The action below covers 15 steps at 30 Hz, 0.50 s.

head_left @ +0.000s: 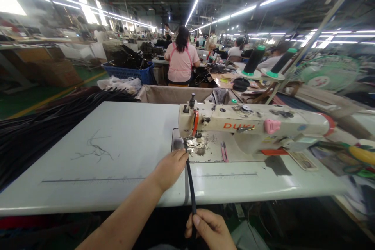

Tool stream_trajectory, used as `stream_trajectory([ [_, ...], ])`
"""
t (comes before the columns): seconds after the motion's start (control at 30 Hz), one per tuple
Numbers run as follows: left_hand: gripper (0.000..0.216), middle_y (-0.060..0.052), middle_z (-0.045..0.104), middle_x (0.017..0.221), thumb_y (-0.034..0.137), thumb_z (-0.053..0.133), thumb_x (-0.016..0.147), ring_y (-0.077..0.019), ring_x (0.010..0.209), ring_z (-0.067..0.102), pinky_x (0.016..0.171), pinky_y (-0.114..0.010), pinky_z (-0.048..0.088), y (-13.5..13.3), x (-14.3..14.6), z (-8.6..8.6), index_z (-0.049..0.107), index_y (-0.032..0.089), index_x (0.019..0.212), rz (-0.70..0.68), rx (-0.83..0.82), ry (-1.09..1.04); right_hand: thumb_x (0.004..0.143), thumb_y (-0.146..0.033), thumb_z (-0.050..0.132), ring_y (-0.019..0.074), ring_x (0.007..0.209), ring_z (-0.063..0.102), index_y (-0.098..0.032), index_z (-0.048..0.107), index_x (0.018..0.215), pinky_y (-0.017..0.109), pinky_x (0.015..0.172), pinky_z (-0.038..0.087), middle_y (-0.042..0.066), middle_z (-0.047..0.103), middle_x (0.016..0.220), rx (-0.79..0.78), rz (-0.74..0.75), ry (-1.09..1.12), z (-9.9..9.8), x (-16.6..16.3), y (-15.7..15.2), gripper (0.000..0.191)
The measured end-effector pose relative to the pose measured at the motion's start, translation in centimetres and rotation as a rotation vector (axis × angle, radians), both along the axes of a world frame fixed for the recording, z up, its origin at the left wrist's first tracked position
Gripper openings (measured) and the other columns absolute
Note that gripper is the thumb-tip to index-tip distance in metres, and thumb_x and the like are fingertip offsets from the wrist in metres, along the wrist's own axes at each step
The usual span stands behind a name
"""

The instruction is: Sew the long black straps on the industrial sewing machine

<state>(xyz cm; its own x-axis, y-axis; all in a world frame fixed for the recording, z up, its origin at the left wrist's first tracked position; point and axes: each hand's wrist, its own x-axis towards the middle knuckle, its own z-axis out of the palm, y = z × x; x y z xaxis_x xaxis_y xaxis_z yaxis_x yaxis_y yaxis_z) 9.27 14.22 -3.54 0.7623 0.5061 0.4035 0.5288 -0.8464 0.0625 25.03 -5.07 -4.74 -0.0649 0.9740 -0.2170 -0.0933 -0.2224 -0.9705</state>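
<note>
As left hand and right hand hold strap, goods fill crate.

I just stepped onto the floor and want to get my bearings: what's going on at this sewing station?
One person works at a cream industrial sewing machine on a white table. Their left hand holds a narrow black strap down beside the needle area. The right hand pinches the same strap near the table's front edge, so it runs straight between them. A heap of black straps lies at the left. Other workers sit farther back.
</note>
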Motion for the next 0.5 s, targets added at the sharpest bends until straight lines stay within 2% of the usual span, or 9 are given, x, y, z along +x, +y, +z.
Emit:
stream_trajectory([
  [0.23,0.021,-0.012,0.068,0.125,0.015,0.045,0.105,-0.0262,0.126,0.065,0.112,-0.045,0.056,0.1,0.0,-0.2,0.061,0.017,0.118,-0.008,-0.015,0.0,0.091,-0.072,0.066,0.019,0.067,0.061,-0.019,0.083,0.079,0.03,0.069,0.044,0.007,0.076,0.072,-0.01,0.023,-0.027,2.0,0.1,0.0,0.057],
  [0.5,0.034,-0.015,0.063,0.139,0.013,0.049,0.102,-0.0277,0.136,0.06,0.12,-0.046,0.049,0.4,0.5,-0.4,0.054,0.015,0.135,0.051,-0.072,-0.053,0.092,-0.073,0.065,0.017,0.066,0.061,-0.018,0.083,0.081,0.028,0.068,0.045,0.007,0.076,0.071,0.03,0.063,-0.036,0.9,0.2,0.0,0.059],
])
